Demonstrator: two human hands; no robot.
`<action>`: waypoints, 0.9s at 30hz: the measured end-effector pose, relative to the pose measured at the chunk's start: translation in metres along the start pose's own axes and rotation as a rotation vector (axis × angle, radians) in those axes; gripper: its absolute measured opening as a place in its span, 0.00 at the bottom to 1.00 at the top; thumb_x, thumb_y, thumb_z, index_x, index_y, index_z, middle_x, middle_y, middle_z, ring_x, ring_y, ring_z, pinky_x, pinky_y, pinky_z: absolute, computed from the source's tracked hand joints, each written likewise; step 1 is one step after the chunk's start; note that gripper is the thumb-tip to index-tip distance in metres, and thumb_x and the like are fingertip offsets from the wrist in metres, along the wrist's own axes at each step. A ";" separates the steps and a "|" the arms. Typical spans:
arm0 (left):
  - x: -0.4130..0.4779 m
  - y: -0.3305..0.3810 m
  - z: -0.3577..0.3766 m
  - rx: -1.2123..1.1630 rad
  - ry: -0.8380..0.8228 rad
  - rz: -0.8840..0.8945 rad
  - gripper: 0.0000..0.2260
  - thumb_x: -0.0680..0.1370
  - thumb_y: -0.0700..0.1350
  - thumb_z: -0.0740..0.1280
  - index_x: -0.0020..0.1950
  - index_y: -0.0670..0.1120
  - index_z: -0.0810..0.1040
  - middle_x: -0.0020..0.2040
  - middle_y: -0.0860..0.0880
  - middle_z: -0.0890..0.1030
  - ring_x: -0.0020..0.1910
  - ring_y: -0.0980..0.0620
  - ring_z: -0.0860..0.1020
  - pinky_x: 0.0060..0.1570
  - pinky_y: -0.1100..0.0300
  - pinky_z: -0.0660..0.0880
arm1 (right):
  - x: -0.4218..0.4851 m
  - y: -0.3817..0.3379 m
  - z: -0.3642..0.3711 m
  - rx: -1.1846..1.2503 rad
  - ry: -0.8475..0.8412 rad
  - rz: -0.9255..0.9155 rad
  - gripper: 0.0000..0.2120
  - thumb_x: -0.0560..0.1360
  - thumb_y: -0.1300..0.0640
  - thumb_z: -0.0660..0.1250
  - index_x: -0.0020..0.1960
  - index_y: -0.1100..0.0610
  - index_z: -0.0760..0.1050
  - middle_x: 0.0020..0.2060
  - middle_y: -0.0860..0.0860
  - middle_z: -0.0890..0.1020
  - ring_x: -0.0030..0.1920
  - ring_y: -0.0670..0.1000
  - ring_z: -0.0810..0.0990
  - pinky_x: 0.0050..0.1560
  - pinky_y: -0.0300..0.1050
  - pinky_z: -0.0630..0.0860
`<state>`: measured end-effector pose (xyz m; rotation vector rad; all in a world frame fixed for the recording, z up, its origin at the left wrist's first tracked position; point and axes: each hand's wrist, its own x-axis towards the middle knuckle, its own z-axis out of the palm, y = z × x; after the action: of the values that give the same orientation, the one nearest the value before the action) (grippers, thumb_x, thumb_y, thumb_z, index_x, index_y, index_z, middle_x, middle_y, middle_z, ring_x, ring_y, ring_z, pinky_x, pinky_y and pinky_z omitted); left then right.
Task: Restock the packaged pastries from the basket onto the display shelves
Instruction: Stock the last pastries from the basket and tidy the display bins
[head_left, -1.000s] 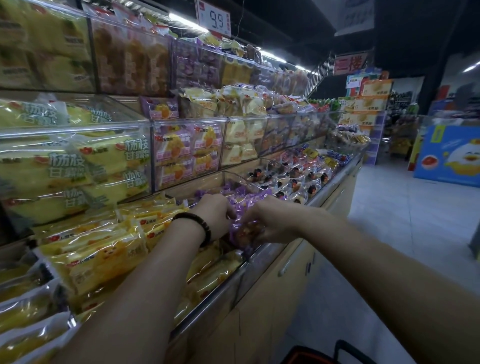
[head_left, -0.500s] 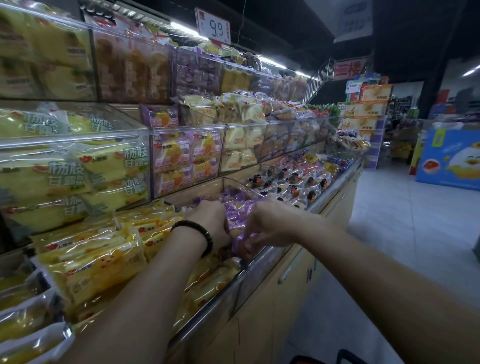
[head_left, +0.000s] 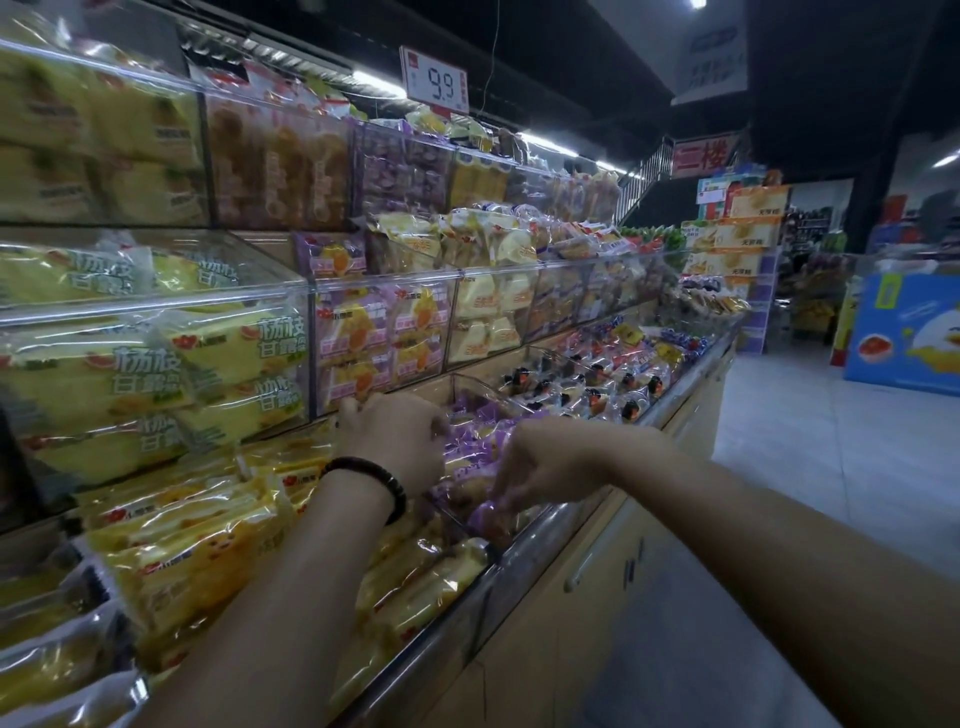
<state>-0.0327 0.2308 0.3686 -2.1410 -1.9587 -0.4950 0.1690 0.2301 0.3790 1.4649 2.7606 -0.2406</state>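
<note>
Both my hands reach into the clear bin of purple-wrapped pastries (head_left: 483, 447) on the lowest display shelf (head_left: 524, 556). My left hand (head_left: 397, 441), with a dark bead bracelet at the wrist, rests with curled fingers on the packs at the bin's left side. Over the front of the bin, my right hand (head_left: 540, 470) pinches a purple pastry pack (head_left: 491, 514) with its fingertips. The basket is out of view.
Yellow pastry packs (head_left: 197, 551) fill the bin to the left. Dark-topped packs (head_left: 582, 389) fill the bins to the right. Clear-fronted upper shelves (head_left: 384, 291) hold more packs. A tiled aisle (head_left: 810, 467) lies to the right, and a blue box (head_left: 909, 332) stands farther back.
My view has tilted upward, so the basket handle at the bottom edge has left the frame. My right hand has shifted a little down toward the bin's front, still in the purple packs.
</note>
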 end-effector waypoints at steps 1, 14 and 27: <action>0.002 -0.005 0.000 0.026 0.022 -0.053 0.09 0.82 0.54 0.65 0.59 0.59 0.83 0.61 0.56 0.81 0.66 0.47 0.75 0.74 0.38 0.59 | 0.001 0.005 -0.008 0.054 0.076 0.018 0.09 0.81 0.50 0.71 0.58 0.52 0.85 0.43 0.40 0.83 0.43 0.40 0.82 0.48 0.37 0.78; 0.009 -0.013 0.018 0.126 -0.215 -0.229 0.14 0.83 0.51 0.58 0.62 0.53 0.80 0.65 0.48 0.81 0.67 0.45 0.75 0.72 0.42 0.64 | 0.116 0.008 0.006 -0.022 0.262 0.081 0.19 0.74 0.65 0.70 0.62 0.50 0.84 0.58 0.54 0.83 0.57 0.56 0.82 0.55 0.50 0.82; 0.016 -0.013 0.027 0.046 -0.042 -0.321 0.08 0.79 0.52 0.68 0.53 0.52 0.84 0.54 0.47 0.84 0.60 0.44 0.79 0.70 0.43 0.67 | 0.142 0.005 0.021 -0.145 0.349 -0.037 0.07 0.77 0.62 0.71 0.53 0.54 0.85 0.47 0.55 0.82 0.51 0.60 0.84 0.50 0.53 0.81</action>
<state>-0.0419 0.2570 0.3485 -1.8304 -2.3261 -0.4527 0.0922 0.3466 0.3471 1.5501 2.9905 0.2347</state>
